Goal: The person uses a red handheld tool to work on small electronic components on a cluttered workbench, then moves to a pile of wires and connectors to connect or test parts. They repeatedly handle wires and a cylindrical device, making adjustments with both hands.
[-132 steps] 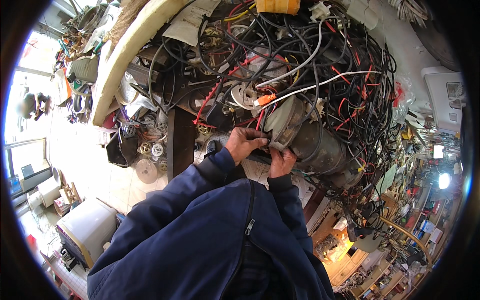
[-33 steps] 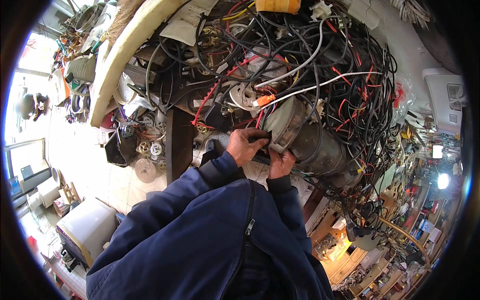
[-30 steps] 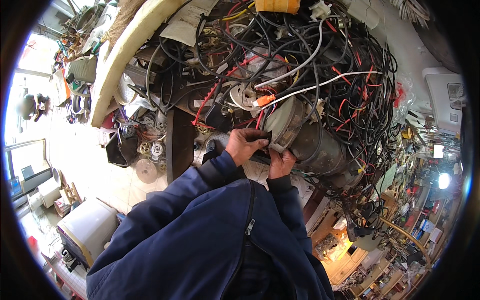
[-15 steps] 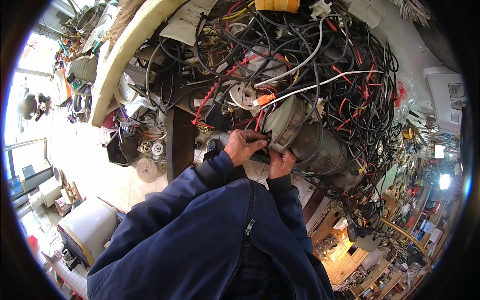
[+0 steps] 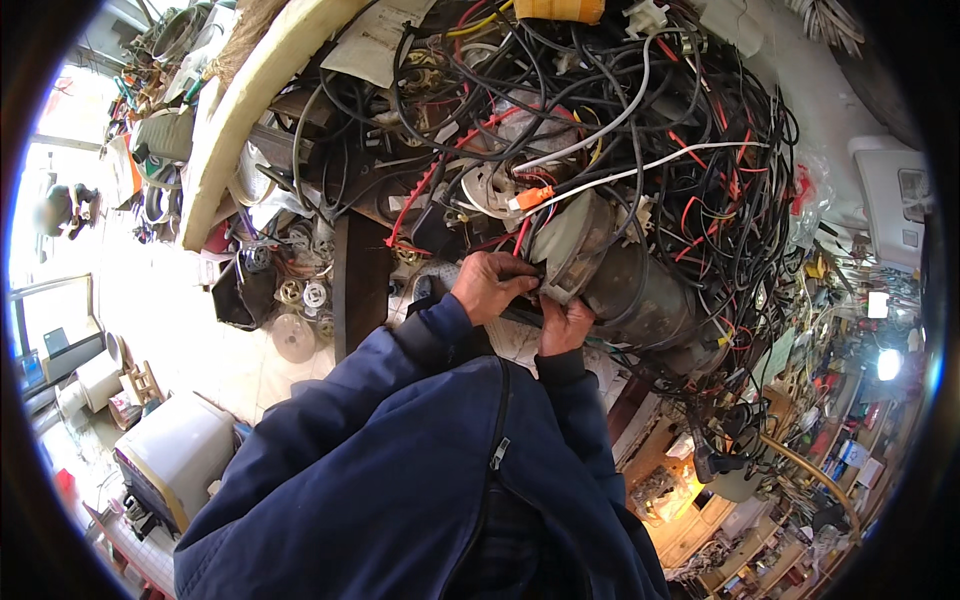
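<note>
A dirty dark metal cylinder (image 5: 645,295) with a grey round end cover (image 5: 568,245) lies under a tangle of black, white and red cables (image 5: 700,180). My left hand (image 5: 492,287) is closed, fingertips pinched at the cover's left edge on something too small and shadowed to make out. My right hand (image 5: 562,322) is curled against the cover's lower edge, its fingertips partly hidden there. An orange connector (image 5: 533,195) on the cables rests just above the cover.
A pale curved beam (image 5: 235,120) arches at upper left. A dark board (image 5: 358,282) stands beside loose metal parts on the tiled floor (image 5: 270,370). A white boxy appliance (image 5: 180,450) is at lower left. Crowded shelves (image 5: 850,420) and a lit wooden bench (image 5: 690,520) fill the right.
Both hands have stayed at the cover's edge, with only slight finger movement at the left hand. The cylinder and cables look nearly unchanged.
</note>
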{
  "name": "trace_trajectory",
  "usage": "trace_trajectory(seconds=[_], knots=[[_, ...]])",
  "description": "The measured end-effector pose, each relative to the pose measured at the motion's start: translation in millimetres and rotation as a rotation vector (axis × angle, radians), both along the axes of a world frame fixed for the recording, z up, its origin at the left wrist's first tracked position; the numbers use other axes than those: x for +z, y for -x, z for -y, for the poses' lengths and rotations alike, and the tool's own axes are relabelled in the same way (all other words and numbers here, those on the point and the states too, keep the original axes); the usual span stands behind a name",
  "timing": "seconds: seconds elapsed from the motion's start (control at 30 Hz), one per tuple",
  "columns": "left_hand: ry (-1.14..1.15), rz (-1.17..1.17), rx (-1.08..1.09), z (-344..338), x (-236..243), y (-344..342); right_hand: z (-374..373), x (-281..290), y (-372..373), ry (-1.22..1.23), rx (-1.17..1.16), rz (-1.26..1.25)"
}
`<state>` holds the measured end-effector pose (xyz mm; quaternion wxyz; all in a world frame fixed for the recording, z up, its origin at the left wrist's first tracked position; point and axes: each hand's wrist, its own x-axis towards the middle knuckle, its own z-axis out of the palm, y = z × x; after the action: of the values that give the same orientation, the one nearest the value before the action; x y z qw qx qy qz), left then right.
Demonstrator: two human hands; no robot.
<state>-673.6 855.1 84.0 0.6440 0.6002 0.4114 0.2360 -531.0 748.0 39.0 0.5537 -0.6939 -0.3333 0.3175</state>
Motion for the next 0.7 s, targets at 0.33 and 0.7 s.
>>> trace_trajectory(seconds=[0.33, 0.7], knots=[[-0.017, -0.043, -0.033, -4, 2, -1, -2, 7, 2, 0.019, -0.002, 0.063], [0.079, -0.016, -0.004, 4, 7, 0, -2, 5, 3, 0.018, -0.024, -0.044]])
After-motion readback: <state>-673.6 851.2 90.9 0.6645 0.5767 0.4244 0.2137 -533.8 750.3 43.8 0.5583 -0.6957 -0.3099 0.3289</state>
